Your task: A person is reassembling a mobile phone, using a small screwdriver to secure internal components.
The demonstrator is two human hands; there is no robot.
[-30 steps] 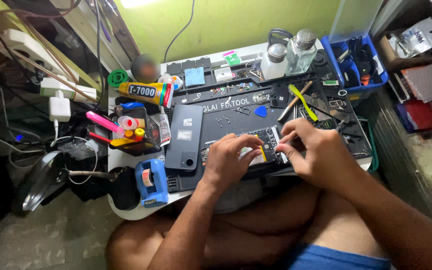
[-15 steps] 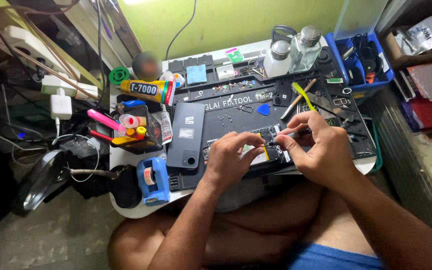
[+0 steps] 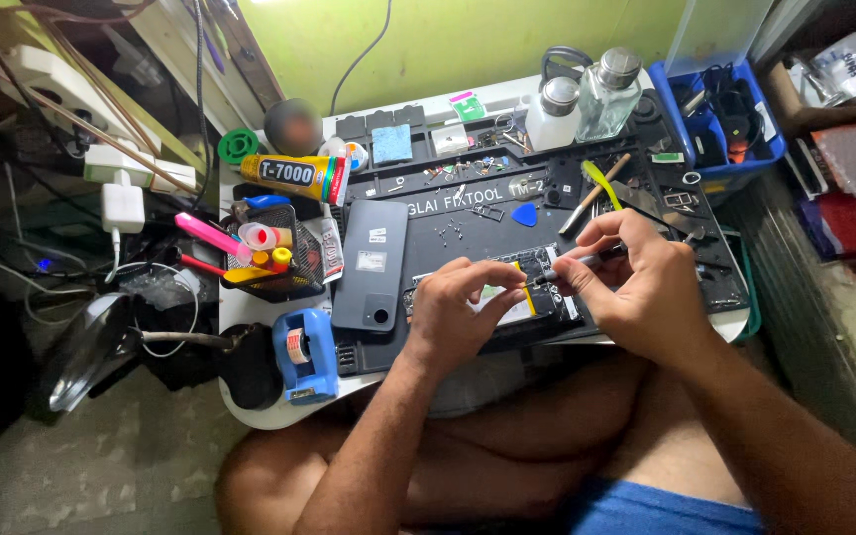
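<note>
The right hand [image 3: 636, 287] pinched a thin tool [image 3: 572, 266], its tip on the opened phone [image 3: 507, 297] lying on the mat [image 3: 468, 213]. The left hand [image 3: 458, 317], fingers curled, steadied that phone.

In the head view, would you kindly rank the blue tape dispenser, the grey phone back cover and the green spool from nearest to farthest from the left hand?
From the left hand:
1. Grey phone back cover, just left of it.
2. Blue tape dispenser, front-left edge.
3. Green spool, far back-left.

Bare forearms, no sleeves; bare knees; blue shorts [image 3: 666, 515]; no rings or watch visible.
</note>
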